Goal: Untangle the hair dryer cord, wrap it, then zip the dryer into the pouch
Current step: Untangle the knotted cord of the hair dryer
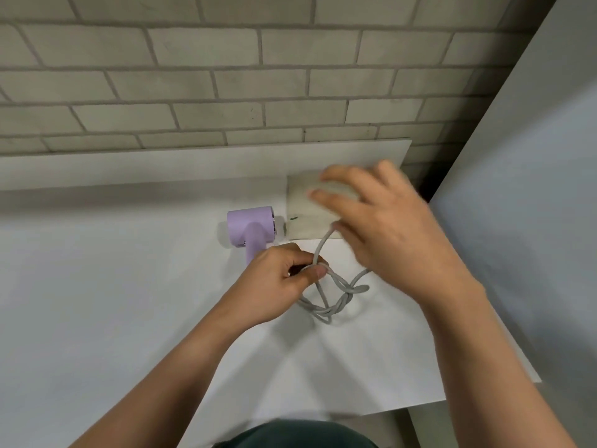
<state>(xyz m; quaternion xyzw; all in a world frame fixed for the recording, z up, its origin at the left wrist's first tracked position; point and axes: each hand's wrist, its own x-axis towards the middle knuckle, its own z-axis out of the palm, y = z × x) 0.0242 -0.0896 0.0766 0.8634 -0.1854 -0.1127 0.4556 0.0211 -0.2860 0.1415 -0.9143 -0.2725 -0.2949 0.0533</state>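
Lilac plastic catches the eye first from the head camera: the hair dryer [250, 226] lies on the white surface [113, 302], toward the back edge and about midway along it, with its handle pointing at the person. Just to its right, toward the back right corner, the beige pouch [302, 218] lies flat. It has a small dark mark near its left edge, and its right part is hidden behind a hand.

The grey cord [332, 300] is a heap of crossed loops in front of the pouch, on the right half of the surface. Tangled, no question.

The left hand [277, 281] is right at the foot of the dryer's handle and covers its end. Its fingers are curled in, thumb and forefinger pinching a strand of the cord. From that pinch one strand climbs up and to the right, taut, straight to the thumb of the right hand [391, 231].

That right hand hovers above the pouch with its fingers spread and nearly straight, smeared by motion blur. Whether the thumb actually clamps the strand or only hooks it, I cannot tell.

Both forearms come in bare from the near edge. Behind the surface runs a pale brick wall [226, 76], a grey panel [533, 189] stands off the right edge, and a bit of dark clothing [297, 434] shows at the bottom.
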